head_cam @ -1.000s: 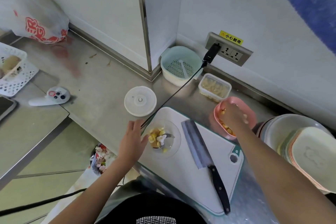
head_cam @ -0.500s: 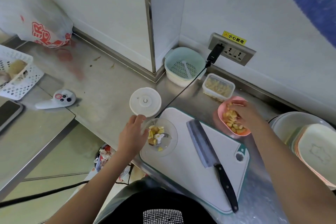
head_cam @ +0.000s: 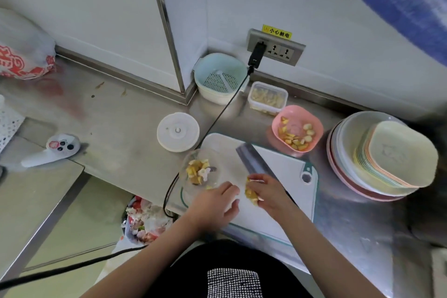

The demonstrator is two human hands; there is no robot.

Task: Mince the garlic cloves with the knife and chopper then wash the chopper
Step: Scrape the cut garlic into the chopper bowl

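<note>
Over the cutting board (head_cam: 278, 176), right hand (head_cam: 268, 192) fingers pinch garlic pieces (head_cam: 250, 192); left hand (head_cam: 215, 203) fingers spread.

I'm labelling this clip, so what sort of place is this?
Probably a working kitchen, perhaps a commercial one: a stainless steel counter, a cutting board with a cleaver, and stacked plastic bowls.

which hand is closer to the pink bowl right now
Right. The right hand, holding garlic pieces, is over the cutting board, below-left of the pink bowl. The left hand is further left, beside the clear chopper bowl.
</note>
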